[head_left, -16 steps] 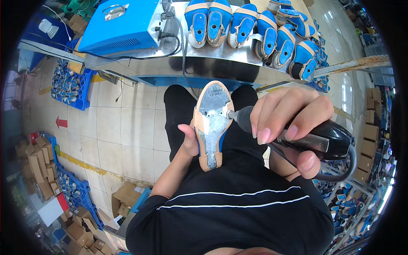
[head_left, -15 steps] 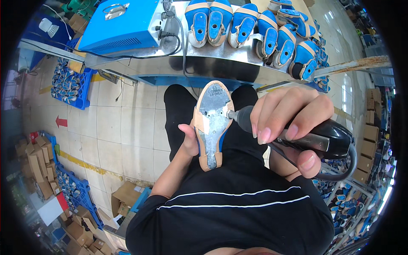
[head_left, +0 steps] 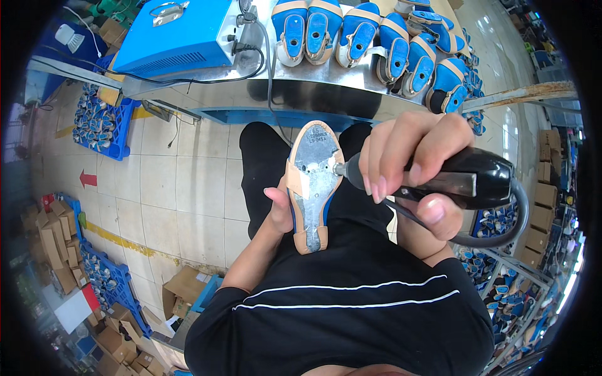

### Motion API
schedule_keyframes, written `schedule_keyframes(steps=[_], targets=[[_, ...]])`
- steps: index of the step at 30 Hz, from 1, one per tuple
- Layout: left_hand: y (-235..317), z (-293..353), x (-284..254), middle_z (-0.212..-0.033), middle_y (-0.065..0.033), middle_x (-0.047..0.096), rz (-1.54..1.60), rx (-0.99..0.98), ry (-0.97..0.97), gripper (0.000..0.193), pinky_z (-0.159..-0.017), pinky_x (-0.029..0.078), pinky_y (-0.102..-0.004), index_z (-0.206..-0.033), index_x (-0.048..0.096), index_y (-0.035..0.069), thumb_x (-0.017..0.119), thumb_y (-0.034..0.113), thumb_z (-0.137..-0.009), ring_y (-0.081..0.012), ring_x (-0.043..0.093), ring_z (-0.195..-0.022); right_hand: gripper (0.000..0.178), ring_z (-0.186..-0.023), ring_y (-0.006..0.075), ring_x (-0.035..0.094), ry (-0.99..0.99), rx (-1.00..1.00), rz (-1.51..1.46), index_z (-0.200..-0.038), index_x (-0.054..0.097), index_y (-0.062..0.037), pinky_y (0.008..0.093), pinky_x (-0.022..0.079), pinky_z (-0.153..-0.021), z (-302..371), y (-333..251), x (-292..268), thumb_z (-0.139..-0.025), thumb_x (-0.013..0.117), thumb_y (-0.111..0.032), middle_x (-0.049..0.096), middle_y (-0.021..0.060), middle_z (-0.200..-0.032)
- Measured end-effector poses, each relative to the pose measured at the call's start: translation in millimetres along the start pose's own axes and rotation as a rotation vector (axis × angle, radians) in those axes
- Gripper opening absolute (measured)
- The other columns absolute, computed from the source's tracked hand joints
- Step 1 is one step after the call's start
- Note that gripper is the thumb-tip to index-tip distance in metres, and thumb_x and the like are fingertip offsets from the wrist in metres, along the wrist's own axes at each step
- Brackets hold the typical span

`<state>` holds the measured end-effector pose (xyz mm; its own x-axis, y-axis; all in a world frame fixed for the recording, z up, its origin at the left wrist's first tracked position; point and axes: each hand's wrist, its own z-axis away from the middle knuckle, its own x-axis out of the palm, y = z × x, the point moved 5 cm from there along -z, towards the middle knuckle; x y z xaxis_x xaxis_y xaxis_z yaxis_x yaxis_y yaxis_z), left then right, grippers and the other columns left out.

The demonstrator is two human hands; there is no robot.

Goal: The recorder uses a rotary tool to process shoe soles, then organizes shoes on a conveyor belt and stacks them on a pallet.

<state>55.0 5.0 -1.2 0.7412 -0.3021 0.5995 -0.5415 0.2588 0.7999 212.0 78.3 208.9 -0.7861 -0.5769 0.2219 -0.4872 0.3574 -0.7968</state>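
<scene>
Sole up above my lap lies an unfinished shoe (head_left: 315,199), with tan edges, a grey underside and bits of blue at the sides. My left hand (head_left: 280,210) grips its left side; the thumb shows and the other fingers are hidden beneath. A black corded handheld power tool (head_left: 467,182) is wrapped in the fingers of my right hand (head_left: 414,166). Its metal tip meets the right edge of the sole, at the widest part of the exposed grey area. Small dark holes and a shiny patch lie beside the tip.
Blue-and-tan shoes (head_left: 359,39) line the metal bench (head_left: 282,75) ahead. A blue metal box (head_left: 175,41) with a handle and cables stands on the bench's left. Blue crates (head_left: 125,128) and cardboard boxes (head_left: 59,241) occupy the left floor; a shoe rack (head_left: 508,301) stands at right.
My right hand and the tool's rear end have swung slightly up and left, levelling the tool. The tip stays at the sole's right edge, and the shoe is nearly still.
</scene>
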Motion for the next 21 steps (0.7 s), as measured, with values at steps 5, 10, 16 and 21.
schedule_keyframes(steps=[5, 10, 16, 21], targets=[[0.1, 0.3, 1.7, -0.15, -0.0168, 0.054, -0.027, -0.006, 0.027, 0.13, -0.111, 0.048, -0.0407, -0.158, 0.029, -0.005, 0.024, 0.098, -0.079, -0.0225, 0.058, -0.133, 0.03, -0.068, 0.0201, 0.061, -0.02, -0.01, 0.0, -0.098, 0.051, -0.0086, 0.0332, 0.053, -0.062, 1.7, 2.7, -2.1, -0.089, 0.076, -0.022, 0.06, 0.0115, -0.082], [6.7, 3.8, -1.9, -0.148, -0.016, 0.056, 0.001, 0.012, 0.08, 0.128, -0.111, 0.049, -0.0398, -0.158, 0.032, -0.004, 0.023, 0.097, -0.081, -0.0216, 0.058, -0.132, 0.03, -0.068, 0.0204, 0.059, 0.07, -0.057, -0.118, -0.101, 0.051, -0.0082, 0.0362, 0.05, -0.062, -2.6, 5.9, -16.9, -0.098, 0.062, -0.036, 0.059, 0.0129, -0.09], [6.6, -4.5, -12.1, -0.149, -0.0135, 0.056, 0.085, 0.085, 0.101, 0.121, -0.113, 0.046, -0.0385, -0.159, 0.034, -0.002, 0.018, 0.093, -0.086, -0.0213, 0.057, -0.133, 0.034, -0.069, 0.0178, 0.059, 0.087, -0.243, 0.112, -0.103, 0.055, -0.0106, 0.0335, 0.047, -0.062, 8.1, -48.5, -22.0, -0.092, 0.068, -0.04, 0.061, 0.0094, -0.094], [3.7, -9.3, -19.8, -0.156, -0.015, 0.049, 0.125, 0.038, 0.233, 0.115, -0.119, 0.04, -0.0402, -0.161, 0.032, 0.0, 0.014, 0.089, -0.09, -0.0247, 0.051, -0.141, 0.046, -0.074, 0.0229, 0.073, -0.365, -0.085, 0.066, -0.101, 0.055, -0.0082, 0.0384, 0.063, -0.065, 9.5, -16.6, 19.6, -0.088, 0.087, -0.039, 0.071, 0.0119, -0.094]])
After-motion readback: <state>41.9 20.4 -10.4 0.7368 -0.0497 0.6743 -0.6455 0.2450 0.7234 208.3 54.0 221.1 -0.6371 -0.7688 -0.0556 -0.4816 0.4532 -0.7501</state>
